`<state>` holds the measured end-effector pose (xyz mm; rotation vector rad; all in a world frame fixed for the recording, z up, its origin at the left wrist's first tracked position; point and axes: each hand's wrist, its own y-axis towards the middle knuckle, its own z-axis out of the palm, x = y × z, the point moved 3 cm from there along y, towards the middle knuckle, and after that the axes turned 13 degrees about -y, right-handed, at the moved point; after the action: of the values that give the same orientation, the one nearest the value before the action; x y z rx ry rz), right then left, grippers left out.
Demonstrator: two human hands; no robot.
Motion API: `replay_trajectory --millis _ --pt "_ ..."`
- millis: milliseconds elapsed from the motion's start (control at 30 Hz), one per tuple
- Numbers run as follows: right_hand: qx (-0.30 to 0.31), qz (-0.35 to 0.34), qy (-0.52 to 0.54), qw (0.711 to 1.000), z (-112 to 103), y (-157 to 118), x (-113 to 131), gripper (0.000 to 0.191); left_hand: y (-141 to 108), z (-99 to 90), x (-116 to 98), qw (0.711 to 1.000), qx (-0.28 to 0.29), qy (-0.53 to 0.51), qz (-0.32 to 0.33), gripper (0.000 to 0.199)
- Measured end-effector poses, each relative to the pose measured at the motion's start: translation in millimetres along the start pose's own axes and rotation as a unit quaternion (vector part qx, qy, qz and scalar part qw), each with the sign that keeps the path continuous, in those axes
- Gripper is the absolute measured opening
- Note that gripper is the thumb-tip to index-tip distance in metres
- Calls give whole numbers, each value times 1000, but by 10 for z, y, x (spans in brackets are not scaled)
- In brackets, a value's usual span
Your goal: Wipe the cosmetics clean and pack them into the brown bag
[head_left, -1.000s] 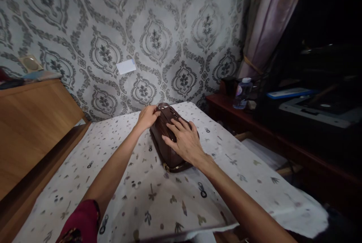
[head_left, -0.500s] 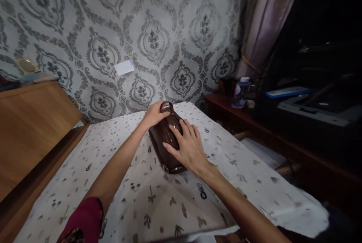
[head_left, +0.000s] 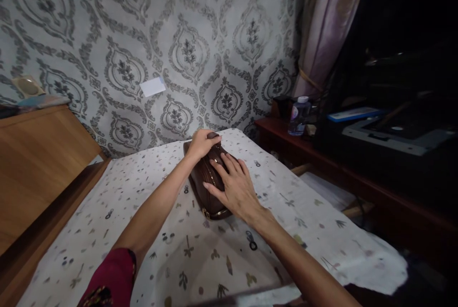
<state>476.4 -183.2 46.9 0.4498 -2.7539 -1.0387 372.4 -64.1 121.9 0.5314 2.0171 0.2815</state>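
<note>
A dark brown leather-look bag (head_left: 202, 180) with a gold-toned zip lies on a white cloth (head_left: 143, 192) printed with small plant motifs. At the bag's far end, my left hand (head_left: 201, 146) is closed around its short handle (head_left: 213, 135), thumb across it. My right hand (head_left: 238, 188) lies on the bag's top and right side, fingers spread and touching it beside the zip. Part of the bag's right side is hidden under this hand.
A wooden board (head_left: 43, 159) stands along the left edge. To the right, a reddish-brown table (head_left: 265, 128) bears a clear bottle (head_left: 299, 116) and a blue-edged item (head_left: 354, 115). A patterned wall (head_left: 222, 35) rises behind the cloth, with a white card (head_left: 152, 86) on it.
The bag's handle stood up as a loop and now lies lower, folded under my left hand. My right hand stays spread on the bag. The whole view has shifted slightly.
</note>
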Motion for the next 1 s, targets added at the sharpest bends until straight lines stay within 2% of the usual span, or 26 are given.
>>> replay_trajectory --millis 100,167,233,300,433,733,867,1000 --pt "9 -1 4 1000 -6 9 -16 59 -69 -24 -41 998 55 -39 4 20" --pt "11 -2 4 1000 -15 10 -23 59 -112 -120 -53 995 79 -60 21 17" --pt "15 -6 2 1000 -24 5 -25 60 -160 -272 -40 996 71 -39 36 24" --pt "24 -14 -2 1000 -31 -3 -24 59 -219 -428 -4 998 49 29 38 28" --pt "42 -30 -7 999 -57 -13 -31 57 -339 -583 84 990 24 140 16 19" --pt "102 -83 3 991 -95 12 -134 50 -371 -534 200 994 -5 113 -7 20" --pt "108 -93 12 990 -84 19 -165 49 -422 -490 199 997 13 73 -18 21" --pt "86 -92 20 992 -56 8 -166 50 -526 -436 114 998 54 30 -20 23"
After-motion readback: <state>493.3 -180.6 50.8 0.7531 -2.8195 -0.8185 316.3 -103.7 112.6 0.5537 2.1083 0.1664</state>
